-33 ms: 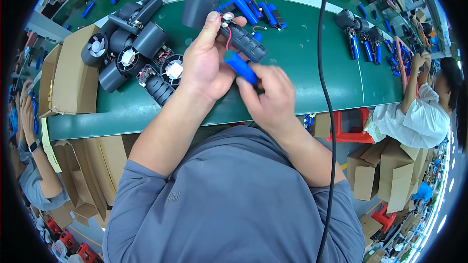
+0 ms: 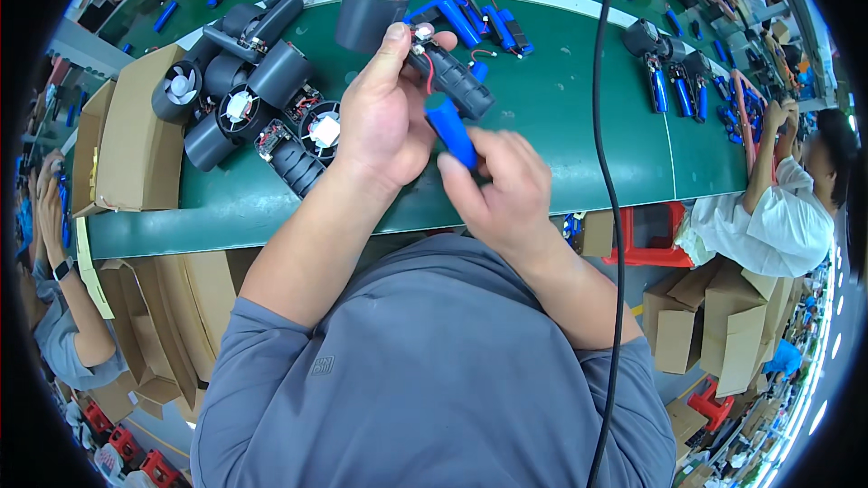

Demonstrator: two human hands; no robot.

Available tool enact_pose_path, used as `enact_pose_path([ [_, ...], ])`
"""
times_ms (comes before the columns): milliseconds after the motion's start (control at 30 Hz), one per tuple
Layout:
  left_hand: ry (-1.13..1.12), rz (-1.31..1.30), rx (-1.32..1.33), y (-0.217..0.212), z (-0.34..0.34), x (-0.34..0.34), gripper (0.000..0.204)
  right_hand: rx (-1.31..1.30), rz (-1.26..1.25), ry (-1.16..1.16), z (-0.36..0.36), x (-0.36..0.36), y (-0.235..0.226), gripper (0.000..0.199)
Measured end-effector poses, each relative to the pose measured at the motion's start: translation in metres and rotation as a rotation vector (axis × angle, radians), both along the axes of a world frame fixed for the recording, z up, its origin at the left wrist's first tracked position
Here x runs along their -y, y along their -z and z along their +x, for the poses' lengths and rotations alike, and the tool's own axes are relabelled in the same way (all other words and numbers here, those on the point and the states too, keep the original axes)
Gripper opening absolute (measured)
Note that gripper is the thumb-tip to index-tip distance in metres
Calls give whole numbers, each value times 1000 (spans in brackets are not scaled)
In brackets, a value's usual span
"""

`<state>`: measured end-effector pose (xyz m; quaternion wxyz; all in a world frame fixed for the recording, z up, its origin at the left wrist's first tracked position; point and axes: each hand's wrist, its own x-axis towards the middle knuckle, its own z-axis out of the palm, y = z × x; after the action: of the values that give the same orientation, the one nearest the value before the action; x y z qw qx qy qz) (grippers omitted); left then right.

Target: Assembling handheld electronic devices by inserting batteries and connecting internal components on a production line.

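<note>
My left hand (image 2: 384,122) is closed around a dark grey handheld fan body (image 2: 371,20), with the thumb near its joint. The ribbed handle (image 2: 461,86) points down to the right, and a red wire hangs from the joint. Just below the handle, my right hand (image 2: 508,183) pinches a blue wrapped battery pack (image 2: 451,132) between thumb and fingers, tilted with its upper end by the wire. Whether the wire joins the pack is hard to make out. Behind the fan lie several more blue battery packs (image 2: 459,22) with thin leads.
A pile of grey fan bodies (image 2: 280,74) lies left of my hands, next to an open cardboard box (image 2: 140,131). A black cable (image 2: 600,126) hangs down on the right. More fan parts (image 2: 644,36) lie beyond it. Another person (image 2: 768,208) works at the right.
The blue battery pack has turned slightly more upright and shifted a little right, with my right hand moving along. The fan handle has swung slightly downward; my left hand stays nearly in place.
</note>
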<state>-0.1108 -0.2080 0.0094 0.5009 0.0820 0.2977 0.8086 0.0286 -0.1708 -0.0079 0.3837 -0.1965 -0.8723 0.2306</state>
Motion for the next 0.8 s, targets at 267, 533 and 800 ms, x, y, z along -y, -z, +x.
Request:
enact_pose_path([
  [267,42,-15,-165,2,7,3,35,31,43,-6,22,-8,-43,14],
  [533,89,45,-217,8,15,0,38,100,157,49,11,-18,-47,21],
  [800,116,-20,-423,8,16,0,39,197,304,93,5,-21,-47,22],
])
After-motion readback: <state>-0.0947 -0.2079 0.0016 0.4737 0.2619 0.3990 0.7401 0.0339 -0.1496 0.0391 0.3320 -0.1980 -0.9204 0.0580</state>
